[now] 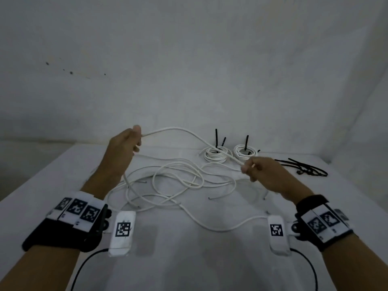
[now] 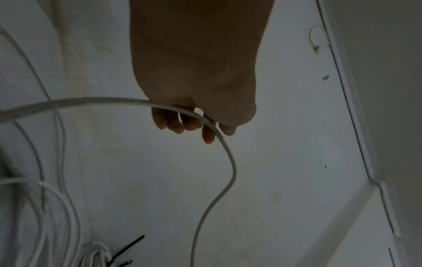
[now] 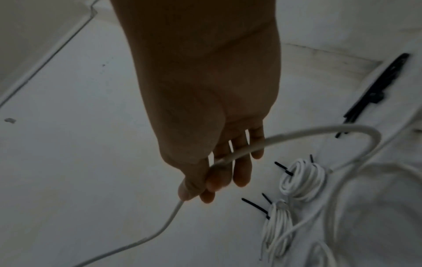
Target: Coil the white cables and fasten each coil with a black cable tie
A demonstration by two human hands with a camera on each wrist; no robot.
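Hands are stretching one white cable (image 1: 184, 133) above the loose tangle (image 1: 176, 185): left hand (image 1: 123, 143) and right hand (image 1: 262, 171) are each pinching it, probably freeing a length for coiling.

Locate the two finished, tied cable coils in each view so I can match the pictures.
Head: tied coils lie side by side at the far middle of the table, just beyond the right hand.
Left wrist: only one coil shows, at the bottom edge, left of centre.
Right wrist: both coils lie lower right, below the fingers.
Shared landmark: the black tie tails sticking out of the coils.
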